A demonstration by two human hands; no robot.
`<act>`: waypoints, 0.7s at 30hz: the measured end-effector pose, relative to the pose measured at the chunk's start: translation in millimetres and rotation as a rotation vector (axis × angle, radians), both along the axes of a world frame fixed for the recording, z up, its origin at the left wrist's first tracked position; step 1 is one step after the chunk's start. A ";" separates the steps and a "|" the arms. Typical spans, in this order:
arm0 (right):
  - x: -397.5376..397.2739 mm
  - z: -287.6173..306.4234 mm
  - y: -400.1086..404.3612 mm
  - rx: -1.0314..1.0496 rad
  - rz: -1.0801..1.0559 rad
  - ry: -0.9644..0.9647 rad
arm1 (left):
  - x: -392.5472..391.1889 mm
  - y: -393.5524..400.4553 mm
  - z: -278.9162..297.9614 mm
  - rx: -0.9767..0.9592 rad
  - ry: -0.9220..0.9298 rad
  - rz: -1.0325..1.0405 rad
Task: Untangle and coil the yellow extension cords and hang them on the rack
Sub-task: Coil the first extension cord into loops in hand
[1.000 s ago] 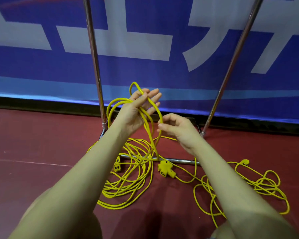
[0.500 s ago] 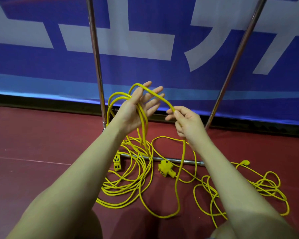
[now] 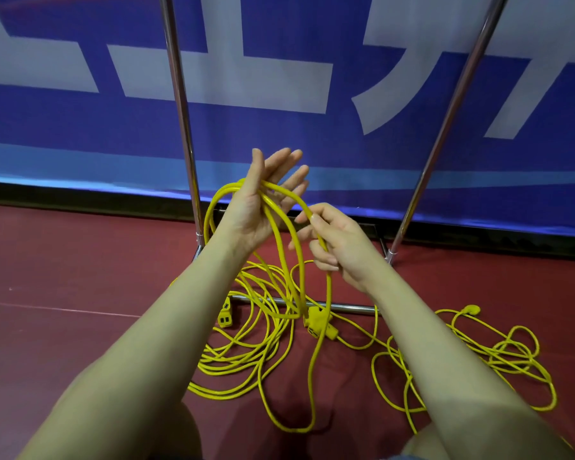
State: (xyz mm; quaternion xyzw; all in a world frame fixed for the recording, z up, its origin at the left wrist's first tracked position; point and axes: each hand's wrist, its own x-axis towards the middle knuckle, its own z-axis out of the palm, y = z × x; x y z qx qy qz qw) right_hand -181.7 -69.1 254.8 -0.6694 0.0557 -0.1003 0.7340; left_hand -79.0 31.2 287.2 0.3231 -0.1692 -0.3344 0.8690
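Note:
My left hand (image 3: 263, 200) is raised palm-up with straight fingers, and several loops of a yellow extension cord (image 3: 279, 247) hang over the palm. My right hand (image 3: 336, 244) pinches a strand of that cord just right of the left palm. From there the strand drops in a long loop to the floor. More of the cord lies coiled on the red floor (image 3: 239, 353) below, with a yellow triple socket (image 3: 317, 323) and another socket end (image 3: 225, 315). A second tangled yellow cord (image 3: 498, 356) lies at the right.
The metal rack stands just ahead: its left post (image 3: 180, 111), right slanted post (image 3: 452, 107) and low base bar (image 3: 349, 307) on the floor. A blue banner with white characters (image 3: 279, 78) is behind it. My knees are at the bottom edge.
My right hand has come down and left, laying another loop into my left palm. The loop hanging under my right hand now reaches lower on the floor.

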 end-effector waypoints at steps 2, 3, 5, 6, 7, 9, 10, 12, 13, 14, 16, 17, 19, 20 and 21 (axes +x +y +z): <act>-1.7 1.7 -1.4 -0.042 0.020 0.023 | 2.3 -0.4 -0.5 0.016 -0.006 0.010; -2.3 1.3 -2.0 -0.077 0.021 0.044 | 3.3 -0.5 -0.5 0.013 0.004 0.007; -2.9 -0.5 -2.7 -0.150 -0.008 0.084 | 4.6 0.4 -0.2 0.018 0.021 -0.010; -2.7 -1.6 -3.6 -0.185 -0.036 0.095 | 5.2 1.0 -0.2 0.029 0.027 -0.019; -2.4 -2.4 -4.3 -0.211 -0.066 0.097 | 5.7 1.7 -0.3 0.041 0.032 -0.028; -1.8 -2.0 -5.7 -0.201 -0.117 0.080 | 7.3 3.2 -1.0 0.063 0.036 -0.045; -1.7 -1.0 -6.5 -0.169 -0.139 0.065 | 7.7 4.0 -1.6 0.075 0.031 -0.053; -1.9 1.7 -7.5 -0.099 -0.170 0.042 | 7.5 4.4 -3.0 0.099 0.018 -0.073; -2.2 3.0 -7.4 -0.079 -0.174 0.040 | 7.3 3.7 -4.2 0.105 0.015 -0.082; -2.5 3.8 -7.1 -0.071 -0.171 0.042 | 6.7 2.8 -5.0 0.104 0.015 -0.088; -2.6 3.9 -4.9 -0.064 -0.159 0.049 | 5.2 0.3 -5.9 0.085 0.030 -0.087; -2.6 3.7 -3.6 -0.059 -0.152 0.051 | 4.6 -1.0 -5.7 0.067 0.046 -0.081; -3.0 2.4 -2.3 -0.060 -0.128 0.060 | 4.6 -2.9 -4.7 0.025 0.078 -0.064; -3.5 1.5 -2.5 -0.076 -0.107 0.071 | 5.4 -2.9 -3.7 0.004 0.086 -0.053; -4.4 0.5 -3.1 -0.104 -0.081 0.088 | 6.7 -2.6 -2.6 -0.016 0.092 -0.040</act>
